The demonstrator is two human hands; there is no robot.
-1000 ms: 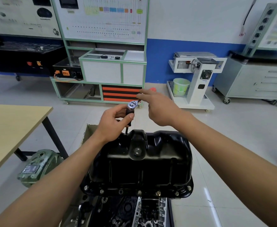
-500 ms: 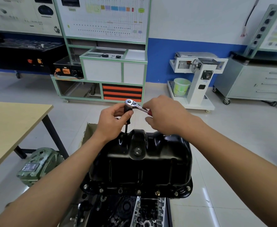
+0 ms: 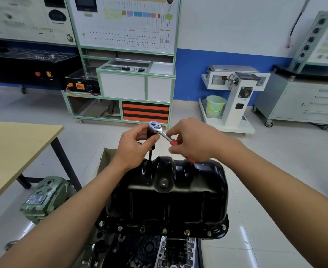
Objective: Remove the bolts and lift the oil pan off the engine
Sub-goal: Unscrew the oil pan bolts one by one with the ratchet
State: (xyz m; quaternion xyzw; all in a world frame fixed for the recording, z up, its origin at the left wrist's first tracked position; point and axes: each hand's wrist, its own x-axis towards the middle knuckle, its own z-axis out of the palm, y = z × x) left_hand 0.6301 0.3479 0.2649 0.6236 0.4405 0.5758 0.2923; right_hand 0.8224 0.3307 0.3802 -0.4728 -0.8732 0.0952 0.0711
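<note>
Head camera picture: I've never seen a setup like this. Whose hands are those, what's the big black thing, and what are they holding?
No robot here: a person wears a camera on the head, so you look down along their arms. The black tub is an oil pan, sitting on top of an engine; bolts line its near rim. The left hand grips the head end of a ratchet wrench, the right hand holds its red handle, and its extension reaches down behind the pan's far edge. A wooden table stands at left.

A training workshop: wiring-diagram trainer boards [image 3: 124, 24] stand against the wall, an engine stand [image 3: 234, 89] to their right.
</note>
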